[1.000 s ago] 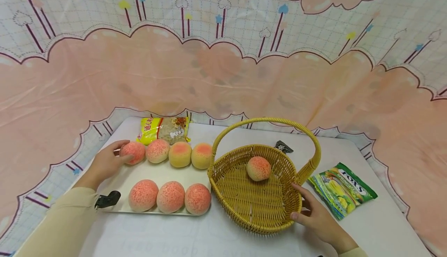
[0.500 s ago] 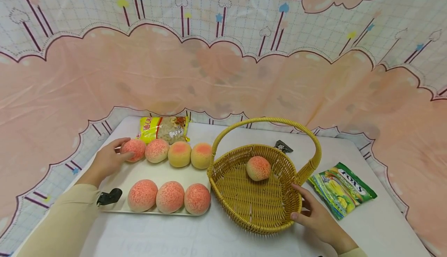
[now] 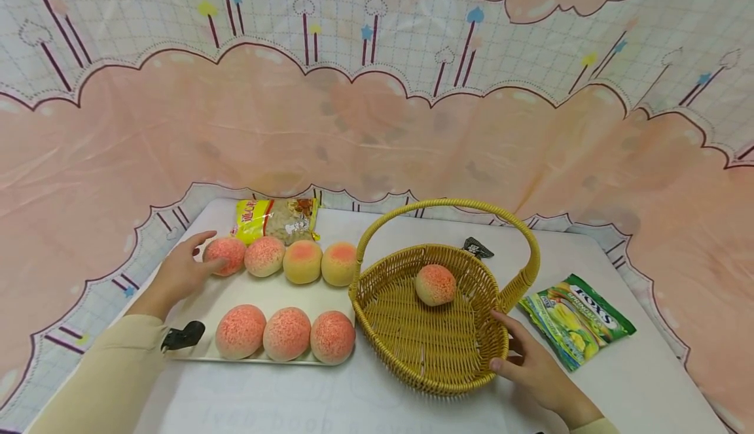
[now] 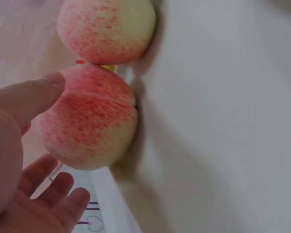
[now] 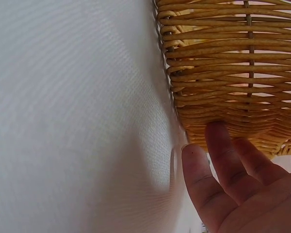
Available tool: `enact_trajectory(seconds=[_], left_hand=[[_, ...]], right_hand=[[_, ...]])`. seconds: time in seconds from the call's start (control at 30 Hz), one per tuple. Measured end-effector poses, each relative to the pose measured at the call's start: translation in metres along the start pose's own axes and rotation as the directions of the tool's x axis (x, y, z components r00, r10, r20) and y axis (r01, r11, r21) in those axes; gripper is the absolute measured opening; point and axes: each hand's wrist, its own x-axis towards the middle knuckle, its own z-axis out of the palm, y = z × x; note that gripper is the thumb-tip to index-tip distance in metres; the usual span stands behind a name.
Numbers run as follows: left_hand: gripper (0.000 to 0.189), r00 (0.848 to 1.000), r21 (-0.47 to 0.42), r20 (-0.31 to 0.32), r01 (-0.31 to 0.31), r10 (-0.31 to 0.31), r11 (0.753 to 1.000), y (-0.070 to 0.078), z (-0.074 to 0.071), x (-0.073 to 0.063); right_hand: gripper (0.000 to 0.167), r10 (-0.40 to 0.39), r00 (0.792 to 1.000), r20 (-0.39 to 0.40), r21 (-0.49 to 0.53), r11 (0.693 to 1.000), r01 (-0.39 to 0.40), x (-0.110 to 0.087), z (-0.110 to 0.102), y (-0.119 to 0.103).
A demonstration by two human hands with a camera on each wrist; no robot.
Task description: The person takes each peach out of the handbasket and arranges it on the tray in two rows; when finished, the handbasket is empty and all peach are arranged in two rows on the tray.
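Observation:
My left hand (image 3: 184, 270) is at the leftmost red-pink peach (image 3: 225, 256) of the back row on a white tray (image 3: 283, 292). In the left wrist view its thumb lies across that peach (image 4: 87, 121), while several fingertips fan out below, apart from it; the index finger is hidden. Beside it stand another pink peach (image 3: 265, 256) and two yellow ones (image 3: 303, 262). Along the tray's front sit three larger pink peaches (image 3: 287, 334). My right hand (image 3: 533, 365) touches the right side of a wicker basket (image 3: 424, 349), fingertips against its woven wall. One peach (image 3: 436, 285) lies inside.
Behind the tray lies a yellow and clear food packet (image 3: 277, 219). A green candy bag (image 3: 580, 321) is to the right of the basket, and a small black packet (image 3: 478, 248) behind it. The basket's tall handle (image 3: 450, 203) arches over it. A patterned cloth (image 3: 377, 126) hangs at the back.

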Motion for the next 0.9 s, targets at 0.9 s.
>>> enact_trajectory(seconds=[0.9], left_hand=[[0.082,0.926,-0.108,-0.045,-0.376,0.374,0.920,0.095,0.031,-0.075]], right_hand=[[0.073,-0.005,1.000,0.004,0.000,1.000,0.005,0.000,0.000,0.000]])
